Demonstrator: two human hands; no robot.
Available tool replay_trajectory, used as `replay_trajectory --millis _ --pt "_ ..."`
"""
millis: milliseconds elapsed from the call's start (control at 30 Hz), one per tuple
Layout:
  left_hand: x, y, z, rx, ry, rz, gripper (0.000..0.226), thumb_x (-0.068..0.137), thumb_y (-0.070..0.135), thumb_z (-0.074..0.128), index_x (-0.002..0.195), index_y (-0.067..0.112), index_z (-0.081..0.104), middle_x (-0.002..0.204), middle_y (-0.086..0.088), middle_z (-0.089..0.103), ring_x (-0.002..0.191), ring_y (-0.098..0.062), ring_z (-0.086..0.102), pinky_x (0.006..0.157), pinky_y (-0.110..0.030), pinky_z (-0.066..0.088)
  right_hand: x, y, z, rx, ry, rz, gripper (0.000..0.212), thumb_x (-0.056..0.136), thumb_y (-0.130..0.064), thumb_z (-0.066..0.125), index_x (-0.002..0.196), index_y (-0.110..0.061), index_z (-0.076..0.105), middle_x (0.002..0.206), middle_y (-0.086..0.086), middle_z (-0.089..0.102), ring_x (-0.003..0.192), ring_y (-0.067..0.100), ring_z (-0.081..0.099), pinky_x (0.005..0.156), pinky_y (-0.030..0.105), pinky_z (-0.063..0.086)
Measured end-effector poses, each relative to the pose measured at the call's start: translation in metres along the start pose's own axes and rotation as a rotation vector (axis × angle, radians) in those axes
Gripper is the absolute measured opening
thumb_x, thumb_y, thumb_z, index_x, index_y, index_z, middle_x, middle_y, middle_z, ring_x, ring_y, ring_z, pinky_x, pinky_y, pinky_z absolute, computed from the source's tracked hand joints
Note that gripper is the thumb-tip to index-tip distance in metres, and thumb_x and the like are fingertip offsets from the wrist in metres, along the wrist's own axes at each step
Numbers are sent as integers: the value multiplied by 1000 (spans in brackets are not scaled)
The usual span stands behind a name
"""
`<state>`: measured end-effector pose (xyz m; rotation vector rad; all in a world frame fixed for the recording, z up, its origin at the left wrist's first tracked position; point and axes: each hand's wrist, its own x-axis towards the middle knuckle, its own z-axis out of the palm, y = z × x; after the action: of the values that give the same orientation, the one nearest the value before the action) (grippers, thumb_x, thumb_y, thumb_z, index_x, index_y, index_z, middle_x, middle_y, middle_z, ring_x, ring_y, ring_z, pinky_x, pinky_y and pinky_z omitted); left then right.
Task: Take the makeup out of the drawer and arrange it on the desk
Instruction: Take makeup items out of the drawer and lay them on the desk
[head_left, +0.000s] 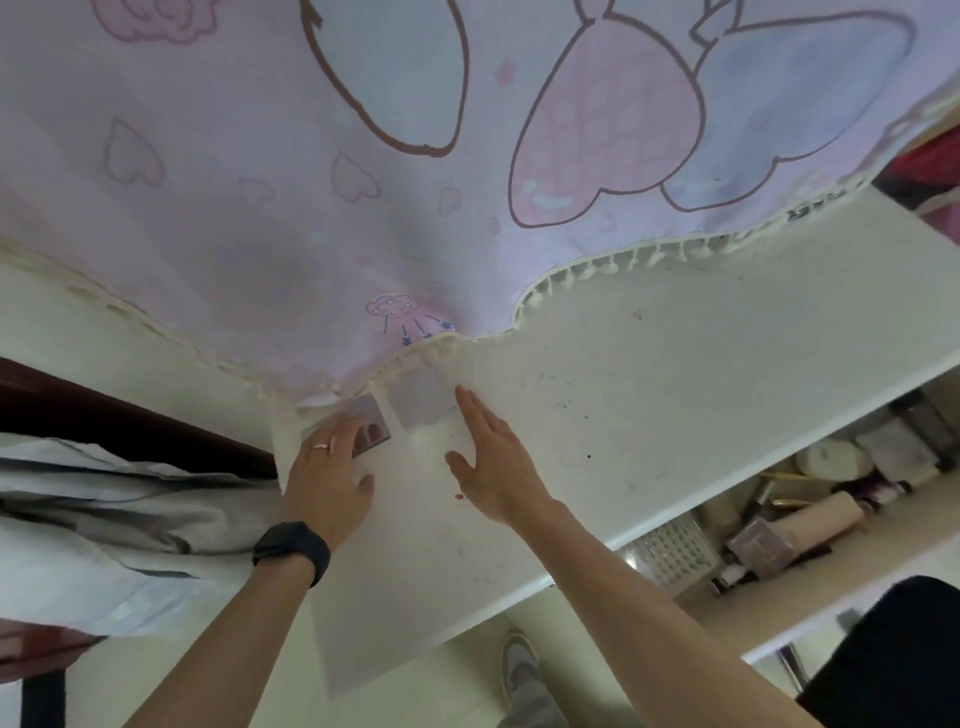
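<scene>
Head view, looking down on white desk (675, 364). Left hand (327, 467) relaxed, fingertips resting on mauve eyeshadow palette (375, 422) beneath curtain hem (571, 270). Right hand (488, 457) flat, empty, just beside pale square compact (421, 402). Probably light, rigid, slick; best pinched by side edges. More makeup in open drawer (831, 493), well apart.

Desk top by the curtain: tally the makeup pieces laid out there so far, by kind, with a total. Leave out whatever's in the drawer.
Pinkish eyeshadow palette, touched by the left hand: 1
Lilac square case, next to the right hand: 1
Total on the desk: 2
</scene>
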<state>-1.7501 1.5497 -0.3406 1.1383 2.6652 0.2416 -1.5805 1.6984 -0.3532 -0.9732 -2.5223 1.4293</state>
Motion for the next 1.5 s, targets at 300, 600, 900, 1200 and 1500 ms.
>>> replay_trajectory --millis 300,600,900,1200,1500 --pt "-124 150 66 -318 42 343 47 82 3 72 126 17 64 128 -1 60 115 -22 57 87 -36 57 -220 118 -25 -8 543 156 31 90 -3 70 115 -21 73 113 -18 63 102 10 61 88 31 57" --pt "-172 259 160 -114 -466 363 39 93 21 54 131 19 49 138 -6 48 120 -29 51 89 -36 49 -291 205 -62 -452 389 262 28 89 -31 75 116 -23 74 143 9 58 145 32 41 116 56 34" --pt "-136 286 208 171 -501 139 86 93 23 55 158 19 -2 161 -18 14 140 -41 27 112 -50 33 -296 232 -68 -348 260 274 45 101 -55 45 142 -38 53 166 -4 23 157 14 -5 125 55 8" --pt "-137 283 214 70 -353 62 84 83 26 73 149 17 22 146 -19 25 125 -39 44 100 -46 46 -297 234 -68 -285 227 285 44 102 -46 49 145 -37 49 168 -5 14 155 11 -16 124 55 17" --pt "-139 281 187 -174 -372 114 25 100 22 51 124 22 44 111 -8 60 92 -27 65 75 -43 59 -296 237 -63 -232 293 270 42 100 -43 55 141 -38 52 167 -8 19 156 11 -8 120 49 32"
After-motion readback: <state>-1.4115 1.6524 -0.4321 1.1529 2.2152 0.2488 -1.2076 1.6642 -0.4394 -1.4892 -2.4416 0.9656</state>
